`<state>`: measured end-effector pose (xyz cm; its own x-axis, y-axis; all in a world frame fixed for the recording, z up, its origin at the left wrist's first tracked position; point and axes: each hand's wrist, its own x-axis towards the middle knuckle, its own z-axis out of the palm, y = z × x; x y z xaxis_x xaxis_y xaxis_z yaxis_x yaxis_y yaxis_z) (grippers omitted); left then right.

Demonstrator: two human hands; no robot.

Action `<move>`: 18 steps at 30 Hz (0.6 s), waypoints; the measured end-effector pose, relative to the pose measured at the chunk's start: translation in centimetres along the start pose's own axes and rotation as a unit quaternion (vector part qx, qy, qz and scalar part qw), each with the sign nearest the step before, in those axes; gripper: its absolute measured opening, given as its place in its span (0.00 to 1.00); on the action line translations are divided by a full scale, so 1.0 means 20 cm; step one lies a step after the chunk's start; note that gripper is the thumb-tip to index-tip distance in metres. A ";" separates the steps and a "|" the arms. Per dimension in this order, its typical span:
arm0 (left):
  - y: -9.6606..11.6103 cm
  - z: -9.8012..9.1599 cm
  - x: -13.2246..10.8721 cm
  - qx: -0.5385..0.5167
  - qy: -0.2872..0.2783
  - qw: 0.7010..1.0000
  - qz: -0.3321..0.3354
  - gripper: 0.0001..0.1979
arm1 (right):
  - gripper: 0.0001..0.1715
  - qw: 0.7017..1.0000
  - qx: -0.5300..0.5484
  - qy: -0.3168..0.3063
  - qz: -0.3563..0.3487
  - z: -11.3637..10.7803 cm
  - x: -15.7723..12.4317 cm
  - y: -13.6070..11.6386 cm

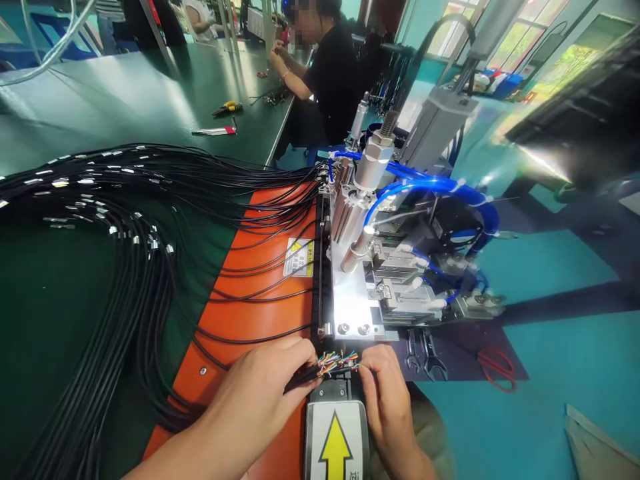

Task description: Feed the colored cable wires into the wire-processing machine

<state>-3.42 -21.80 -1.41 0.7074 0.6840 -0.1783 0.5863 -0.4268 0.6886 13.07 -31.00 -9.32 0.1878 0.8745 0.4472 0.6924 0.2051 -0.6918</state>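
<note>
The left hand (255, 393) was clamped on a black multicore cable (300, 377), while the right hand (385, 400) pinched its fanned colored wires (337, 363) just near the pneumatic machine (355, 293). A hard tug could snap or tangle those thin strands.

The left hand (263, 388) is at left side of the arrow label (335, 440), closed with fingers curled, and its forearm (185, 440) comes from the lower corner. The right hand (386, 400) is at right side of this label, bent inward, with fingertips (367, 373) pointing toward the left hand.
</note>
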 end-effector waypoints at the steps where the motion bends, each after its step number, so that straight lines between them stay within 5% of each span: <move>1: 0.00 -0.01 0.00 0.010 -0.003 1.000 0.011 0.08 | 0.11 1.000 0.004 -0.003 0.006 0.00 0.00 -0.01; 6: -0.03 -0.02 0.02 0.122 -0.044 0.982 0.139 0.10 | 0.10 0.992 0.064 -0.028 0.106 -0.03 0.03 -0.07; 10: -0.04 -0.01 0.04 0.313 -0.013 0.915 0.255 0.21 | 0.10 0.986 0.056 -0.055 0.149 -0.05 0.04 -0.09; 18: 0.03 -0.01 0.08 0.354 -0.065 0.903 0.233 0.24 | 0.12 0.978 0.035 -0.097 0.182 -0.07 0.07 -0.10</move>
<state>-2.04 -20.82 -1.16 0.9560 0.2768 -0.0973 0.2858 -0.9535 0.0954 12.93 -30.79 -6.42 0.2723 0.9607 0.0539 0.5537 -0.1106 -0.8254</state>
